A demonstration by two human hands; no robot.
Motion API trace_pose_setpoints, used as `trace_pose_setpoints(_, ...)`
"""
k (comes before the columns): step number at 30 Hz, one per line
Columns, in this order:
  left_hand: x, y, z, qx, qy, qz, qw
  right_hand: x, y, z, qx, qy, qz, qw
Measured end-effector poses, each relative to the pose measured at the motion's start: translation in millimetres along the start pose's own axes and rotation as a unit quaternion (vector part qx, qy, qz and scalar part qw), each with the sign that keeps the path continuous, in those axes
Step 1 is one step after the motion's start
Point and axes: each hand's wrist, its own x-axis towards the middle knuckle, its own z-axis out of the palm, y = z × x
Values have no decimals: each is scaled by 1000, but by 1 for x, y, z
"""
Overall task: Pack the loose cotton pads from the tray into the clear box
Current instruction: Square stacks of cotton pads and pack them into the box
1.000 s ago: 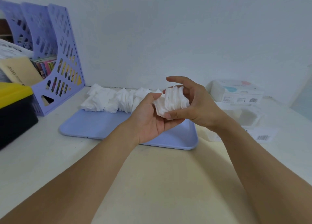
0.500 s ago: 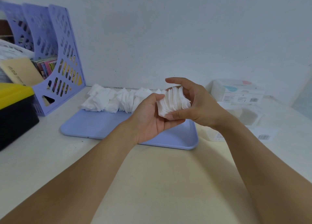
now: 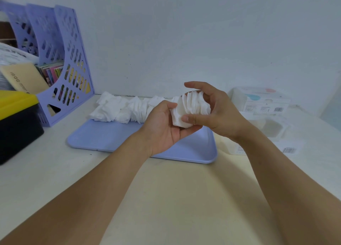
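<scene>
A stack of white cotton pads (image 3: 191, 108) is held in the air above the right part of the lilac tray (image 3: 114, 136). My right hand (image 3: 217, 113) curls round the stack, thumb in front and fingers over the top and back. My left hand (image 3: 164, 126) cups it from below and the left, thumb against its left edge. A row of loose cotton pads (image 3: 125, 108) lies along the tray's far edge. The clear box (image 3: 273, 126) stands open to the right of the tray, partly behind my right wrist.
A lilac file rack (image 3: 60, 60) with papers stands at the back left, with a yellow-lidded black box (image 3: 16, 123) in front of it. A white carton (image 3: 262, 100) sits behind the clear box, a barcode label (image 3: 289, 148) lies beside it. The wall is close behind.
Both hands with the stack have shifted slightly to the right and a little up. The pads sit more squared between the hands than a second ago.
</scene>
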Motion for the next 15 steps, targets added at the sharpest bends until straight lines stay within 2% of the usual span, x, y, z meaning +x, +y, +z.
trace_pose_setpoints(9,-1,-2,3,-5,18,-17,1000,-1,-1,3,-102,-3,-21,995)
trace_pose_setpoints(15,0,-2,2,-4,20,-1,1000,1,1,1,-72,22,-28,997)
